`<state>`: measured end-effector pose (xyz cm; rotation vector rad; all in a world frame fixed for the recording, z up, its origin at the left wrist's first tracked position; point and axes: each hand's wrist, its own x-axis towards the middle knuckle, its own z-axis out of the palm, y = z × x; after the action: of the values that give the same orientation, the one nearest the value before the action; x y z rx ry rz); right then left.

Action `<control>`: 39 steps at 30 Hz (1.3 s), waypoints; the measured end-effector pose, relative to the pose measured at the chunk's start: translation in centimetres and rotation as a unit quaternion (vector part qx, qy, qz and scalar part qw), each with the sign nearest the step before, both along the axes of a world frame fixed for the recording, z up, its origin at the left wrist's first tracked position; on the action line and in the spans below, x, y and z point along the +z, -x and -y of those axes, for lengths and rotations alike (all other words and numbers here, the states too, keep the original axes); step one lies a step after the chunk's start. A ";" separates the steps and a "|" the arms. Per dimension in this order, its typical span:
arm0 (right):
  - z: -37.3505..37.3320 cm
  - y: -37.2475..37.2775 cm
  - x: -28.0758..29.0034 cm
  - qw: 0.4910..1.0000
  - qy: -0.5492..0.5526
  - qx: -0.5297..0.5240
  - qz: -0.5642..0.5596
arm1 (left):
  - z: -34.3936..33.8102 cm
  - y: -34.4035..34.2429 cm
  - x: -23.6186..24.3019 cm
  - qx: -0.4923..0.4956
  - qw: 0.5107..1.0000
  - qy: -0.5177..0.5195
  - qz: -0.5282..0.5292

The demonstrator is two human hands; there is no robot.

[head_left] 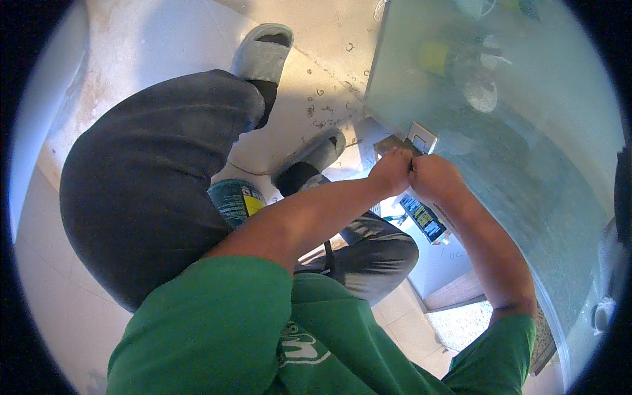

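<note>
1. Left hand [391, 170] curled into a fist, fingers tight, knuckles pressed against the other hand; something small pinched at the fingertips, too hidden to identify.
2. Right hand [431, 176] likewise closed, touching the left hand thumb to thumb; whether anything sits inside the grip cannot be told.
3. Just above both hands: a small square metal bracket [422, 137] fixed at the lower corner of a frosted glass panel [526, 151], with a dark flat metal piece [388, 143] jutting out beside it, right at the left hand's fingertips.
4. Glass panel stretching up and to the right of the hands, blurred shapes of a yellow-capped bottle [440, 59] and a pale round thing [482, 96] showing through it, well above the hands.
5. Below the right hand, near the wrist: a white container [441, 253] bearing a dark printed label, standing on the floor.
6. Left of the left forearm: a teal spray can [235, 201] with a yellow patch, tucked against a dark trouser leg [145, 184].
7. Further up and left of the hands: two grey slippers, one [263, 52] well apart near the top, the other [316, 155] close to the left hand, both over dark socks.
8. Wet tiled floor [316, 85] with scattered droplets between the slippers and the glass edge.
9. Green sleeves [217, 329] at the bottom, both bare forearms reaching up to meet at the bracket.
</note>
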<state>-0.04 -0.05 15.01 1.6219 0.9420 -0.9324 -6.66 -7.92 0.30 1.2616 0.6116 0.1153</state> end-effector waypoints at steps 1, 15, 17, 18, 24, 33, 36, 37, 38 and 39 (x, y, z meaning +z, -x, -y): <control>-0.4 0.2 0.3 1.000 0.000 0.009 -0.011 | 0.3 0.0 -0.1 -0.002 1.000 -0.004 0.007; -5.2 -1.5 -1.2 0.995 0.052 0.068 -0.044 | -3.1 -0.2 0.8 -0.010 0.998 0.062 -0.024; -6.2 -0.8 -0.8 0.996 0.062 0.055 -0.041 | -3.0 -0.3 0.4 -0.003 0.997 0.070 -0.021; -6.1 -0.6 -0.7 0.996 0.058 0.045 -0.045 | -3.1 -0.3 0.4 -0.006 0.997 0.078 -0.021; -3.5 0.1 -0.4 0.999 0.003 0.013 -0.040 | -2.3 0.2 0.2 0.014 0.998 0.056 0.002; -1.4 0.1 -0.6 0.999 0.021 0.026 -0.012 | -0.1 -0.3 -1.4 -0.012 0.999 0.010 0.034; -1.5 0.1 -0.3 0.999 0.040 0.020 0.003 | 0.5 -0.6 -1.5 0.012 0.999 0.015 0.029; -1.7 0.2 0.2 0.999 0.032 0.014 -0.002 | -0.1 -0.1 -0.5 0.006 0.999 0.030 0.031; -1.9 0.4 0.5 1.000 0.025 0.008 -0.007 | -0.5 0.4 0.0 0.000 0.998 0.046 0.031; -2.5 0.6 0.8 1.000 0.019 0.015 -0.013 | -0.2 0.2 -0.1 0.004 0.999 0.037 0.026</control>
<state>-0.63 2.44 15.81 1.5639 0.9582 -0.9481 -6.85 -7.70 0.19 1.1811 0.5712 0.1293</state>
